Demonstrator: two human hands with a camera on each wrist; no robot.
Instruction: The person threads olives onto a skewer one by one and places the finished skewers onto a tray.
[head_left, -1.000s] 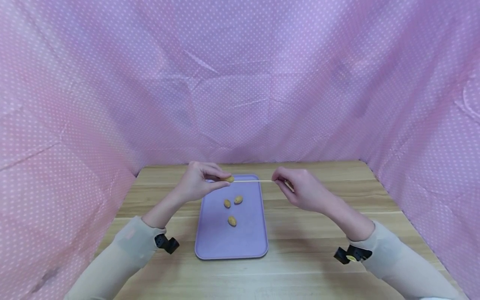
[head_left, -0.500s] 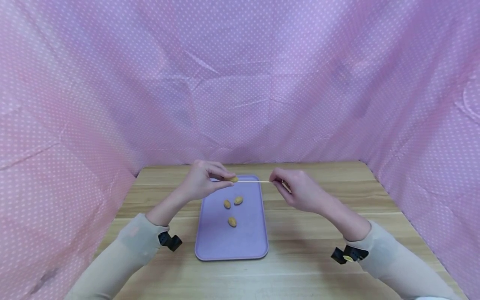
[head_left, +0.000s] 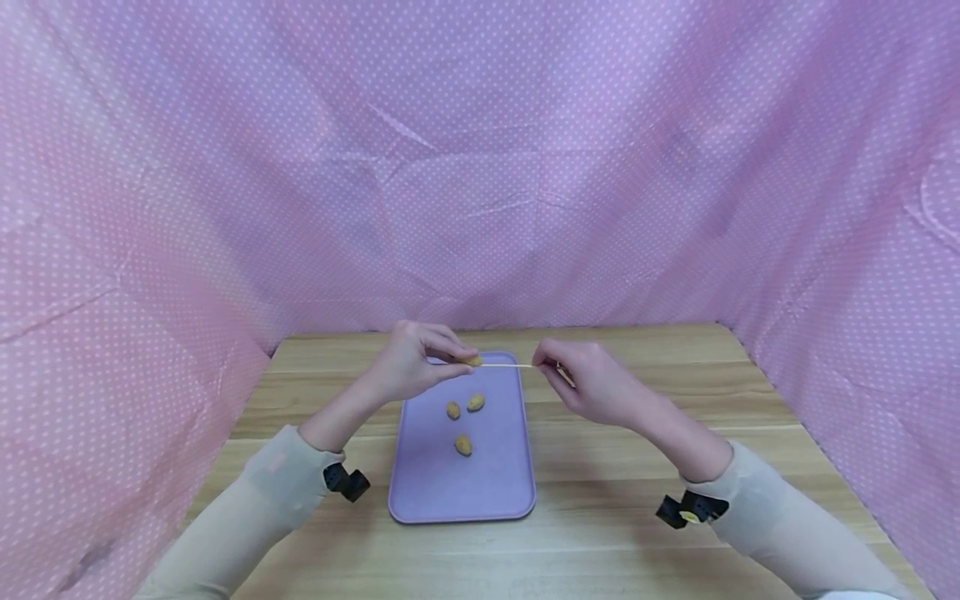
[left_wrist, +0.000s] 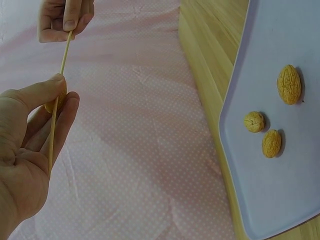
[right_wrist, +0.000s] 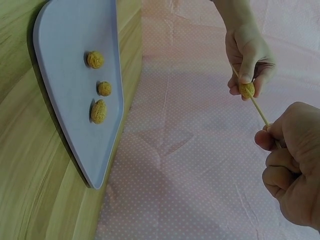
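Observation:
My left hand (head_left: 420, 360) pinches a wrinkled, yellow-brown oval dried fruit (right_wrist: 247, 89) between thumb and fingers above the far part of the lilac tray (head_left: 487, 492). A thin wooden skewer (head_left: 506, 365) runs from this fruit across to my right hand (head_left: 596, 387), whose thumb and fingertips pinch it. In the left wrist view the skewer's other end reaches back along the left palm. Whether it passes through the fruit or only beside it, I cannot tell. Three similar dried fruits lie apart on the tray, one (head_left: 463, 445) nearer me and two (head_left: 476, 402) farther back.
The tray lies lengthwise on a light wooden table (head_left: 615, 533). Pink, white-dotted cloth (head_left: 480, 183) hangs around the table's back and sides. Each sleeve carries a small black camera (head_left: 347, 482) at the wrist.
My left hand has moved slightly to the right with the fruit, and my right hand slightly to the left. Less of the skewer shows between them. The fruits on the tray stay put.

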